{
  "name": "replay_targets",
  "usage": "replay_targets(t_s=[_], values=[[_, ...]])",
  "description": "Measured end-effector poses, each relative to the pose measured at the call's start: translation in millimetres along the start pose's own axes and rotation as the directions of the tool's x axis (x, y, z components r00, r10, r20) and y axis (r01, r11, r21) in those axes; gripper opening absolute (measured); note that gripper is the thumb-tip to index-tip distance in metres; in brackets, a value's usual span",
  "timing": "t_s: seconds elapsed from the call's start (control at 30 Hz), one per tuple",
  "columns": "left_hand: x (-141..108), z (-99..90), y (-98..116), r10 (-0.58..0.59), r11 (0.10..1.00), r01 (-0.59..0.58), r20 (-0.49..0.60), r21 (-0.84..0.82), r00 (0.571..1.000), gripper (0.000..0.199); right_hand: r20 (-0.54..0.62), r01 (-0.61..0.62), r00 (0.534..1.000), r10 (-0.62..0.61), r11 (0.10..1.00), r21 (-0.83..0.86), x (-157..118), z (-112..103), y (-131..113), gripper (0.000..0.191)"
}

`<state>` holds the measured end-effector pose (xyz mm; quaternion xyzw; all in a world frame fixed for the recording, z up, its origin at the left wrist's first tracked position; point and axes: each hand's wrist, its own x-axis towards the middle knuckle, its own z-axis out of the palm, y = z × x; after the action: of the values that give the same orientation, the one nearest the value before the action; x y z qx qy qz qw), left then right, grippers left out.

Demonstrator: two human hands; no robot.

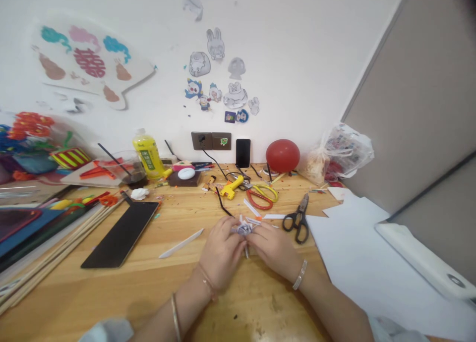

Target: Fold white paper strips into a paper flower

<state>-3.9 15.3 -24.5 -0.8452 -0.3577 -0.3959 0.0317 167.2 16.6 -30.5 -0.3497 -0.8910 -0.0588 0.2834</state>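
My left hand [222,248] and my right hand [273,245] meet over the wooden table. Between their fingertips they pinch a small bundle of curled white paper strips [244,228]. A thin pale end of it sticks out below the fingers; the rest is partly hidden. Just beyond the fingers lie cut white strips, one with an orange bit beside it. A pointed white paper strip [181,243] rests left of my left hand. Black-handled scissors [297,220] lie right of my right hand. Past the hands are red-and-yellow-handled scissors [262,197] and a yellow glue gun [232,187].
White paper sheets [364,248] cover the right side, with a long white device [424,260] on them. A black board [121,235] and wooden sticks [67,248] lie left. At the back stand a yellow bottle [148,153], a phone [243,152] and a red balloon [282,155].
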Motion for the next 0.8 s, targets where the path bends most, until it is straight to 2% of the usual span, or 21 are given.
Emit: replay_targets(t_s=[0.1,0.37,0.8], values=[[1.2,-1.0,-1.4,-0.037,0.999,0.037,0.018,0.007,0.999,0.013,-0.016,0.013,1.0,-0.013,1.0,-0.005,0.5,0.9,0.2,0.021],[0.9,-0.1,-1.7,-0.024,0.997,0.023,0.02,0.075,0.999,0.009,-0.038,0.027,0.999,-0.026,0.999,0.026,1.1,-0.9,-1.0,0.02],[-0.8,0.1,4.9,0.11,0.917,-0.128,0.07,0.378,0.991,0.019,-0.095,0.003,0.995,0.003,0.998,0.064,0.6,-2.6,-4.1,0.022]])
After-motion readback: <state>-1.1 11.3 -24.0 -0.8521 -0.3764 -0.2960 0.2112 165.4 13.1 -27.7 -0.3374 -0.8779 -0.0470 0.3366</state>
